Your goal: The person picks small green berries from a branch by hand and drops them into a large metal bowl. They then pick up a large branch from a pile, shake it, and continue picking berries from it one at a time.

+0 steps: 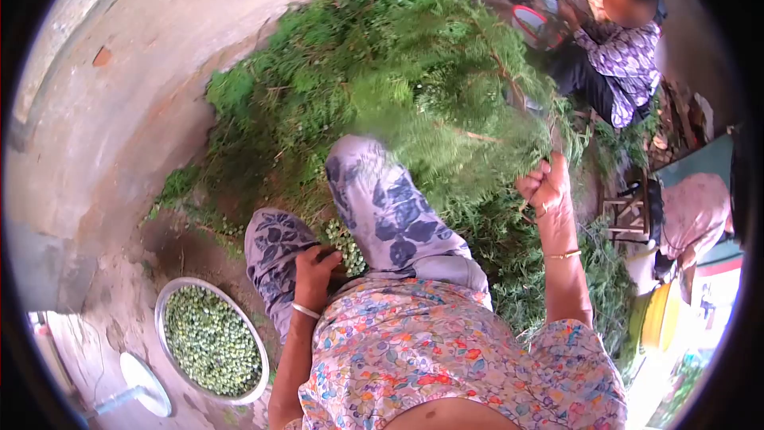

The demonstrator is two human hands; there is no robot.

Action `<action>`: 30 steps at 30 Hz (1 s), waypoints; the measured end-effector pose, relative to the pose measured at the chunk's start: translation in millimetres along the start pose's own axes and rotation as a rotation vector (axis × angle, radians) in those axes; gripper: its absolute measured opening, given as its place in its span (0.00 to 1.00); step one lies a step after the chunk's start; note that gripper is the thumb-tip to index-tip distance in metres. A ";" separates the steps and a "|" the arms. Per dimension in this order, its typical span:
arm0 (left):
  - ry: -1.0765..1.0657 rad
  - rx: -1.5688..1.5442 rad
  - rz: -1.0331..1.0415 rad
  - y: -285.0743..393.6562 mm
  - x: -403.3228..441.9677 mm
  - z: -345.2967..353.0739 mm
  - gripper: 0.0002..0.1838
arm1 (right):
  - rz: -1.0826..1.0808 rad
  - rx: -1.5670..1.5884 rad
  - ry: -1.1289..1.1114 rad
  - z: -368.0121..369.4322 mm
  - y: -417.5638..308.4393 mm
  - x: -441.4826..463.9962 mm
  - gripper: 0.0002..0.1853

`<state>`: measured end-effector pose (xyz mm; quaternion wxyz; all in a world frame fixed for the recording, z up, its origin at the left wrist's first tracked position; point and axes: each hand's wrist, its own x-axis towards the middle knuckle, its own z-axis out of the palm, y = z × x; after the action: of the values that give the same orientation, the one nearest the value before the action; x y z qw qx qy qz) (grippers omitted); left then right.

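Observation:
My right hand (547, 180) is closed around the end of a leafy green branch (477, 137), which stretches leftward over my knees; its feathery leaves are partly blurred. My left hand (315, 269) lies low between my thighs with its fingers curled, against a cluster of small round green fruits (347, 247). What those fingers hold, if anything, is hidden. To the left on the ground stands a metal basin (164, 296) filled with similar small green fruits (208, 341).
A large heap of cut branches (294, 87) lies ahead, against a wall (119, 111). Another person (617, 56) sits at the upper right beside a red-rimmed container (527, 24). A wooden stool (629, 215), a yellow tub (662, 317) and a white disc-shaped object (145, 382) are around me.

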<state>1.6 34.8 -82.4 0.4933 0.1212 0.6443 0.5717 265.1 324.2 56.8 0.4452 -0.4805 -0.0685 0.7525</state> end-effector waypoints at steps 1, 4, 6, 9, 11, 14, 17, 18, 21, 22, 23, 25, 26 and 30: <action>-0.015 0.004 0.006 -0.6 0.7 -0.4 0.14 | -0.019 0.007 -0.022 7.4 -6.7 -1.8 0.22; -0.001 -0.022 -0.009 -4.7 3.2 -2.7 0.15 | -0.112 0.059 -0.033 35.1 -23.9 -15.7 0.26; 0.015 -0.013 -0.003 -9.6 5.3 -2.3 0.13 | -0.210 0.033 -0.063 59.8 -32.7 -34.0 0.26; 0.039 -0.022 -0.004 -11.9 6.5 -1.4 0.13 | -0.207 0.050 -0.260 73.3 -56.4 -38.0 0.24; 0.046 -0.014 -0.027 -9.4 3.9 -0.3 0.13 | -0.192 0.109 -0.388 79.0 -66.0 -41.2 0.21; 0.029 0.003 -0.025 -0.8 0.5 3.0 0.15 | -0.249 0.042 -0.437 94.6 -74.7 -55.2 0.22; -0.014 0.006 0.027 17.3 -2.5 9.4 0.14 | -0.441 0.068 -0.284 125.7 -55.9 -88.4 0.14; -0.010 0.004 0.031 22.8 -2.7 12.2 0.14 | -0.439 0.043 -0.299 133.7 -53.2 -97.4 0.15; -0.022 -0.074 0.075 36.5 -0.8 22.3 0.14 | -0.388 0.054 -0.449 140.9 -56.8 -99.7 0.16; -0.043 -0.112 0.101 40.6 1.3 25.1 0.14 | -0.386 0.032 -0.519 142.9 -58.1 -101.1 0.15; -0.060 -0.151 0.128 45.3 3.2 27.6 0.13 | -0.344 0.018 -0.608 142.8 -60.8 -101.3 0.14; -0.069 -0.224 0.146 60.6 3.7 34.9 0.14 | -0.249 0.041 -0.764 140.2 -65.0 -98.5 0.14; -0.126 -0.330 0.163 70.6 4.0 39.9 0.15 | -0.210 -0.002 -0.815 137.6 -70.1 -96.8 0.15; -0.343 -0.647 0.272 85.6 28.0 60.1 0.20 | -0.314 -0.170 -0.827 134.9 -56.8 -113.9 0.17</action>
<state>-0.3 119.1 -14.6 0.5263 0.1375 0.3168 0.7770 209.8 317.9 233.7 0.4481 -0.1581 -0.3745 0.7963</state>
